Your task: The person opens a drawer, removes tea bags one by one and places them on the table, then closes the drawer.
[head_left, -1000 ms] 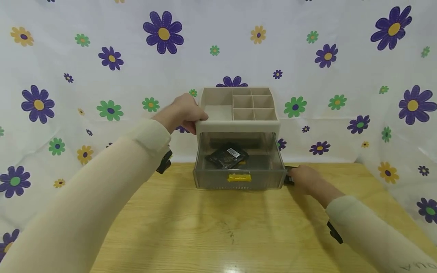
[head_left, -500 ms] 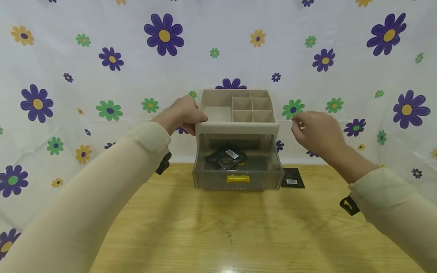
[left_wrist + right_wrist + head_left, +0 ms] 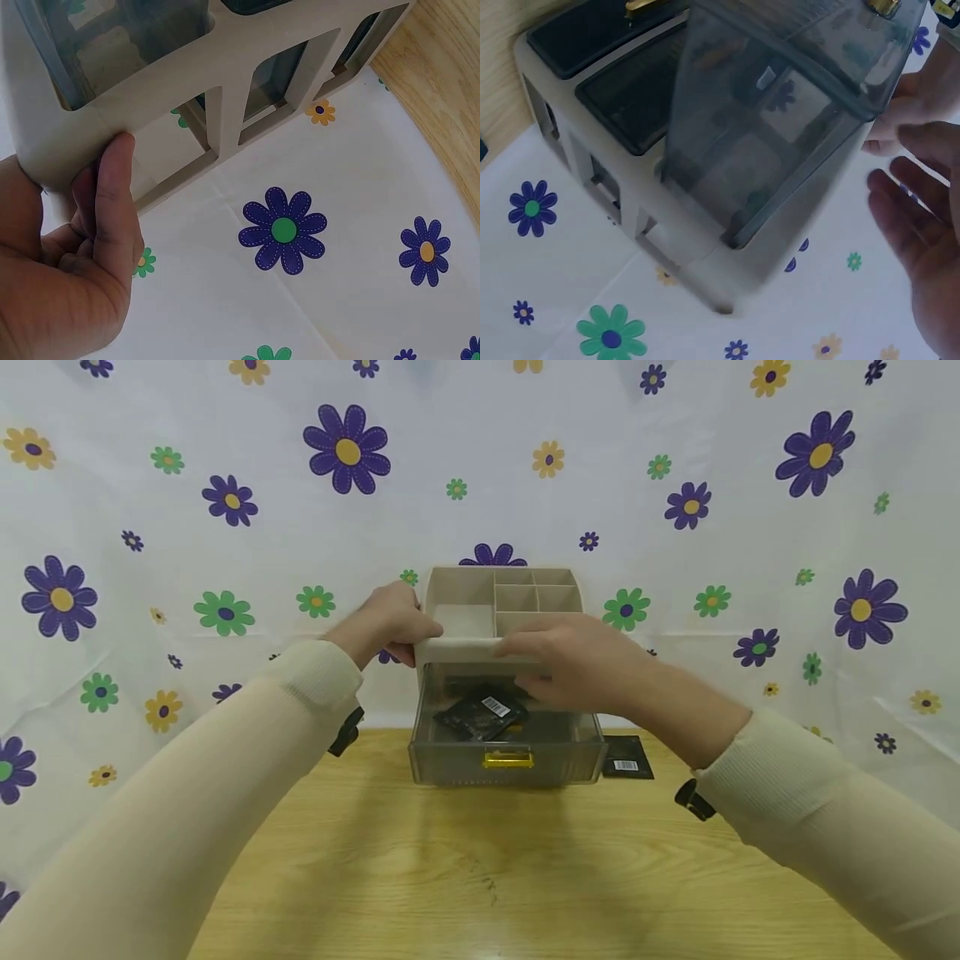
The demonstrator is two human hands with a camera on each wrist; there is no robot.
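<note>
A beige desktop organizer (image 3: 465, 649) with a divided top tray stands at the back of the table. Its clear grey drawer (image 3: 450, 764), with a gold handle (image 3: 507, 760), is pulled out. Inside it lie flat black packets (image 3: 476, 717), one showing a barcode label. My left hand (image 3: 388, 617) grips the organizer's top left corner; in the left wrist view its fingers (image 3: 112, 202) curl against the side frame. Over the right part of the drawer hovers my right hand (image 3: 585, 660), fingers loosely bent and holding nothing, covering some tray compartments. The right wrist view shows those fingers (image 3: 900, 217) apart.
Another black packet (image 3: 628, 756) with a barcode lies on the wooden table (image 3: 480, 860), right of the drawer. A white flowered cloth (image 3: 247, 693) hangs directly behind the organizer. More drawers (image 3: 634, 90) sit beneath the pulled-out one.
My right hand has let go of the black packet at the drawer's right, risen, and swung left over the drawer. The left hand keeps its grip on the organizer.
</note>
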